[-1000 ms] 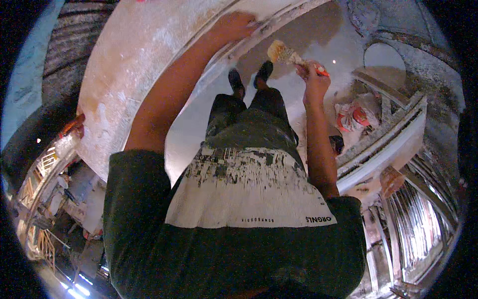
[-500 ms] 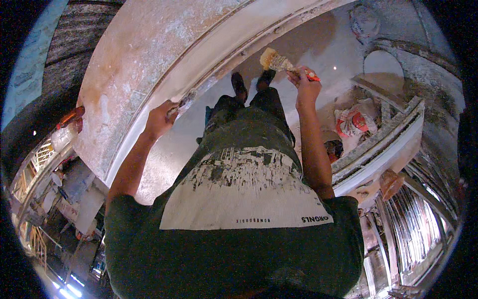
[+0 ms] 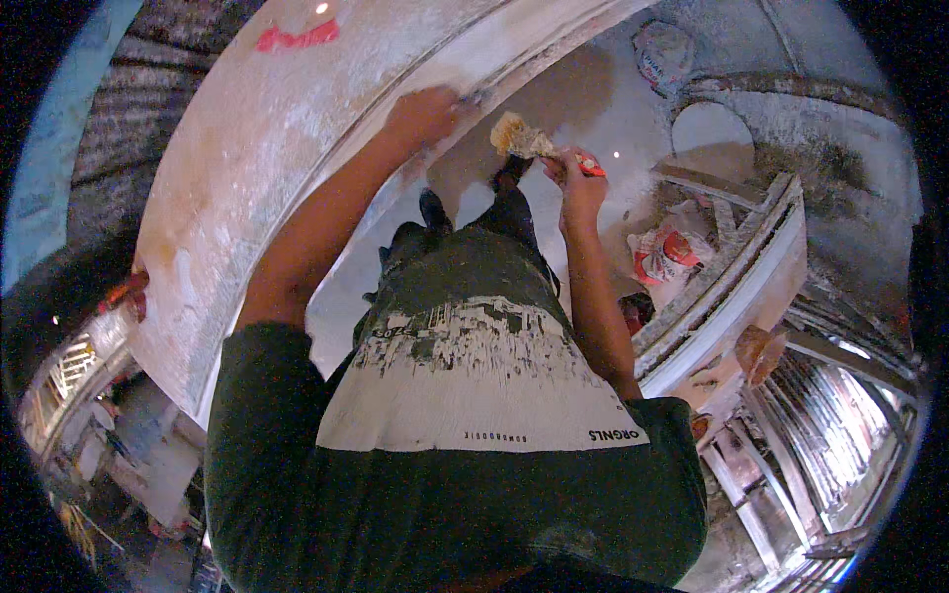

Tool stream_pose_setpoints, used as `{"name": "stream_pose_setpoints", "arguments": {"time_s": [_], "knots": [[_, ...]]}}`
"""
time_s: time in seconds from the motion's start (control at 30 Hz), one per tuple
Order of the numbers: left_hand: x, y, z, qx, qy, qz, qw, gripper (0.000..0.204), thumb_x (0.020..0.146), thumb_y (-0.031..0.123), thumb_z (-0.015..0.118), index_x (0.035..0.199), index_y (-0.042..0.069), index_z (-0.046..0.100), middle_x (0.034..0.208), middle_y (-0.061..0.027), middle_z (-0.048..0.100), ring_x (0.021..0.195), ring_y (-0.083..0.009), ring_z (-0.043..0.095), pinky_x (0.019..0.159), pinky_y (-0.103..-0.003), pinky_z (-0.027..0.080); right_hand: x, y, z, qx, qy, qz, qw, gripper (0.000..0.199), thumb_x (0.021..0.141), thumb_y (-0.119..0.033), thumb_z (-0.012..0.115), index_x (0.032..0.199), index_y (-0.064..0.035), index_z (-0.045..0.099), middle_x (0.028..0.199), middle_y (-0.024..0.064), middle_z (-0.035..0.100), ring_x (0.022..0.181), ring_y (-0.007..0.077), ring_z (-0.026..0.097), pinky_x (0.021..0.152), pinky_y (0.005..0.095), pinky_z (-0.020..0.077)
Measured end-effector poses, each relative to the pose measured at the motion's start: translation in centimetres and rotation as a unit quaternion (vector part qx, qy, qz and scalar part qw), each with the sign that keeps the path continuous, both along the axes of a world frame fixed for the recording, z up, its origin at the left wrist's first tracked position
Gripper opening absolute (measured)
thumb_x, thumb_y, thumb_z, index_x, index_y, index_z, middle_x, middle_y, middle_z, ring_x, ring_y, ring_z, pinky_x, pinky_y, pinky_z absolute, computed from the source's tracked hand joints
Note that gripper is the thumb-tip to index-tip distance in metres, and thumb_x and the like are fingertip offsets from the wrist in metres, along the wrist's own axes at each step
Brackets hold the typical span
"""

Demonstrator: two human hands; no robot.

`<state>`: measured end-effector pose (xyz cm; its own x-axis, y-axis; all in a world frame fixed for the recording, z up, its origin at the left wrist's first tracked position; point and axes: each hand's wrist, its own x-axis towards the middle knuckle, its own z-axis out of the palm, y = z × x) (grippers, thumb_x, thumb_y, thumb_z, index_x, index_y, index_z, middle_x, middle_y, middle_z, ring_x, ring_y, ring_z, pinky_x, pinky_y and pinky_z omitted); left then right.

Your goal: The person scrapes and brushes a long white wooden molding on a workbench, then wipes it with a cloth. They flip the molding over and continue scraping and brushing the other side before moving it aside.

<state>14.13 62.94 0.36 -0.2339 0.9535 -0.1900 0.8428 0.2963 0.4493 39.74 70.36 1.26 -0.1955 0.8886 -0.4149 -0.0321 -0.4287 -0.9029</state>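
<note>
My left hand [image 3: 425,114] is raised against the edge of a rough, white-plastered wall [image 3: 247,198] on my left. Its fingers are curled, and a thin grey blade [image 3: 476,97] pokes out from them onto the wall's edge. My right hand [image 3: 578,183] is held up in front of me, gripping a paintbrush [image 3: 519,136] with a red handle and pale, plaster-loaded bristles. The brush head sits just to the right of my left hand, close to the wall's edge. My dark shirt and trousers fill the middle of the view, with my shoes [image 3: 509,173] on a grey floor below.
A red-and-white sack [image 3: 667,259] lies on the floor at the right, and a pale bag [image 3: 662,49] sits farther off. Long planks and white beams [image 3: 732,287] run along the right. A red paint mark [image 3: 297,38] is on the wall. Clutter and scaffolding [image 3: 79,376] lie lower left.
My left hand has gone back up the wall's edge, from low at the left to beside the brush. The right hand with the brush has stayed almost in place.
</note>
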Motion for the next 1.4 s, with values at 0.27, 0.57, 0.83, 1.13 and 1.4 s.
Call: {"name": "stream_pose_setpoints", "arguments": {"time_s": [0.27, 0.57, 0.83, 1.13, 1.4], "knots": [[-1.1, 0.6, 0.2, -0.03, -0.083, 0.018, 0.996, 0.033, 0.08, 0.031, 0.057, 0.103, 0.008, 0.063, 0.094, -0.0177, 0.063, 0.089, -0.0352, 0.06, 0.082, -0.043, 0.046, 2.8, 8.1, -2.2, -0.032, 0.002, -0.025, 0.999, 0.022, 0.083, -0.01, 0.061, 0.1, 0.0025, 0.056, 0.088, 0.0139, 0.063, 0.074, 0.0246, 0.066, 0.064, 0.0319, 0.0554], [0.0, 28.2, -2.6, 0.028, 0.017, -0.037, 0.999, 0.034, 0.082, 0.033, 0.052, 0.103, 0.008, 0.063, 0.101, -0.0185, 0.062, 0.098, -0.0347, 0.058, 0.085, -0.044, 0.045, 3.8, 21.0, -2.3, -0.006, 0.004, 0.004, 1.0, 0.023, 0.082, -0.009, 0.063, 0.1, 0.0034, 0.056, 0.086, 0.0128, 0.064, 0.071, 0.0224, 0.066, 0.063, 0.0314, 0.0552], [3.6, 3.8, 1.4, -0.083, -0.27, 0.381, 0.88, 0.031, 0.09, 0.03, 0.055, 0.105, 0.003, 0.061, 0.071, 0.0, 0.055, 0.051, -0.0048, 0.043, 0.047, -0.022, 0.038, 3.8, 24.0, -5.3, -0.052, 0.001, 0.067, 0.996, 0.019, 0.083, -0.009, 0.062, 0.098, 0.0022, 0.057, 0.085, 0.0127, 0.064, 0.073, 0.0211, 0.067, 0.062, 0.0273, 0.0542], [3.6, 23.6, -3.1, 0.039, -0.089, 0.136, 0.986, 0.034, 0.086, 0.029, 0.048, 0.097, 0.001, 0.063, 0.091, -0.0245, 0.062, 0.087, -0.0423, 0.058, 0.081, -0.047, 0.045, 3.1, 24.2, -9.7, -0.037, -0.054, 0.122, 0.99, 0.02, 0.083, -0.009, 0.062, 0.098, 0.0027, 0.057, 0.083, 0.0124, 0.065, 0.073, 0.0223, 0.067, 0.063, 0.0265, 0.0542], [2.4, 22.1, -1.4, -0.016, -0.102, 0.154, 0.983, 0.039, 0.087, 0.035, 0.047, 0.097, 0.001, 0.064, 0.091, -0.0229, 0.064, 0.089, -0.0386, 0.06, 0.08, -0.043, 0.046, 6.0, 27.1, -7.4, 0.143, -0.081, 0.127, 0.978, 0.025, 0.082, -0.009, 0.063, 0.102, 0.0033, 0.054, 0.089, 0.0151, 0.064, 0.076, 0.0241, 0.067, 0.068, 0.0291, 0.0546]]}}
